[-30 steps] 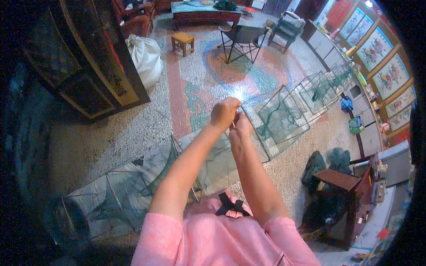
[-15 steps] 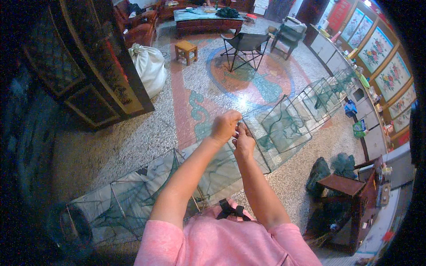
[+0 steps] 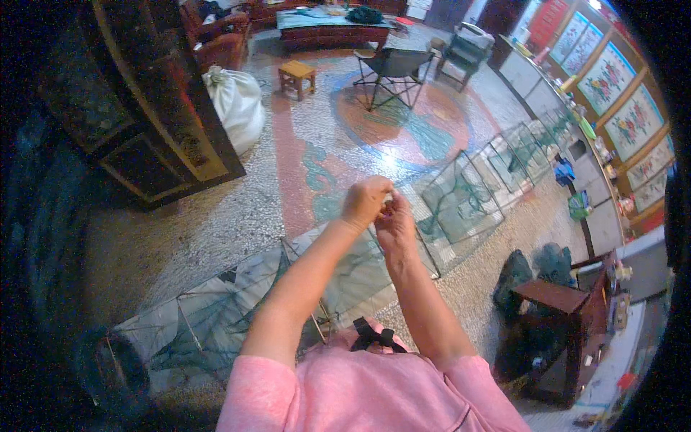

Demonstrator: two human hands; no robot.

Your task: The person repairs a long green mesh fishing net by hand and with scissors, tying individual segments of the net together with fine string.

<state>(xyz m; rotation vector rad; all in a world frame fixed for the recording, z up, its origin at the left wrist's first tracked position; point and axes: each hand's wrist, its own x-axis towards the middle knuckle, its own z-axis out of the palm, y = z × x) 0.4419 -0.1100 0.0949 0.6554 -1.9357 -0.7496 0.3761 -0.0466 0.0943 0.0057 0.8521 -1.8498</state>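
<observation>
A long folding net trap (image 3: 464, 205) of green mesh on dark rectangular frames stretches across the floor, from the lower left to the upper right. My left hand (image 3: 367, 203) is closed at the top corner of one of its middle frames, fingers curled and pinched. Close against it, my right hand (image 3: 395, 225) is also closed, its thumb and fingers at the same corner. A small pale bit shows between the fingertips; whether it is cord or mesh I cannot make out. The near-left end of the trap has a dark round mesh mouth (image 3: 129, 363).
A dark wooden door panel (image 3: 173, 158) and a tied white sack (image 3: 237, 108) stand left. Beyond are a small wooden stool (image 3: 296, 78), a folding chair (image 3: 396, 68) and a low table (image 3: 317, 36). Dark bags (image 3: 515, 277) and a brown wooden stand (image 3: 568, 309) sit right.
My right hand has turned slightly and its fingers have drawn up closer to the left hand's fingertips. The left hand stays at the frame corner. The view has shifted a little.
</observation>
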